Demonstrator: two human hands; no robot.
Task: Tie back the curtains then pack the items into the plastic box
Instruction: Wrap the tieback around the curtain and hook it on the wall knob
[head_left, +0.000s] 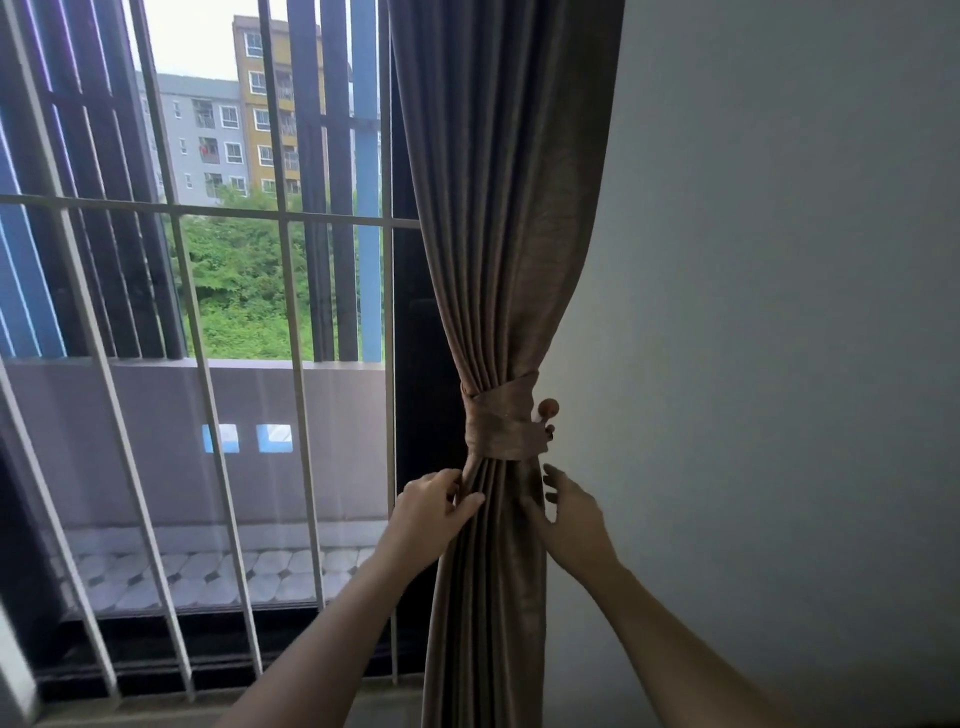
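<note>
Curtain (498, 234) gathered and bound; we neaten its folds.
Just above our grip the tieback (501, 426) cinches it to the hook (548, 408); left hand (434, 506) pinches pleats straight, right hand (574, 517) steadies the opposite side, fingers loose.

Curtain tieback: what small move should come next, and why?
Probably let go of the folds: the tieback already wraps the gathered curtain and seems hooked on the wall knob, so the left hand, pinching folds below, and right hand have little left to do.

Home room: curtain (498, 208), barred window (208, 260), balcony (208, 566).
</note>
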